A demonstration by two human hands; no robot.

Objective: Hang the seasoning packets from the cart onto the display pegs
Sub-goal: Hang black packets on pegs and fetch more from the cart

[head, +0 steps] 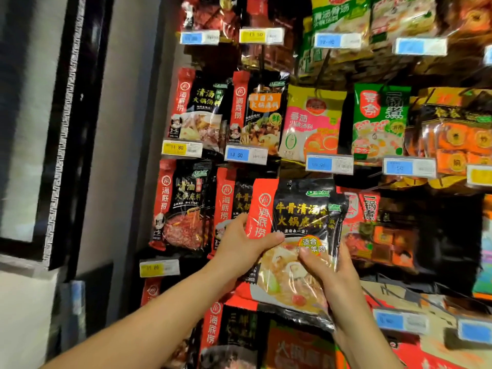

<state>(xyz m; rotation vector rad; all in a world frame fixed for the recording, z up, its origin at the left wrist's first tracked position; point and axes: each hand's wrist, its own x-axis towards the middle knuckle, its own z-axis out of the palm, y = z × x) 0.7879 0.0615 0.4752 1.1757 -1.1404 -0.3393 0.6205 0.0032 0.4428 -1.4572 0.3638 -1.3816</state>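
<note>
OK, packet [300,222] is up at the display, held in front of the third row down, not on a peg yet. Left hand [243,243] grips its red left edge, thumb across the front, fingers round the back. Right hand [328,272] pinches the lower right part, thumb on the clear window w/ the food pic. So both hands are closed on the pkt, neither free. Maybe a 2nd pkt is tucked behind at the right edge, but it's too blurry to say.

Just left & behind hangs a matching packet [233,206]: same red strip, same yellow lettering as far as I can read. I reckon that's the peg I want. The peg tip is hidden behind what I'm holding, can't see it. The cart isn't in view either.

How to do this bit well, imo:
- Get the pkt upright & flat-on to the wall, top edge level, bc it looks a bit skewed.
- Find the hang hole in the top strip (can't make it out from here) & line it up w/ the peg end before pushing.
- Shift the left hand nearer the top so the floppy header doesn't fold.
- Feed straight back, no twisting, else the film could tear at the hole.
- Mind the blue price tag [246,155] above & the neighbours [372,222] at right. They're close, easy to knock.
- Let go only once it hangs by itself.
</note>
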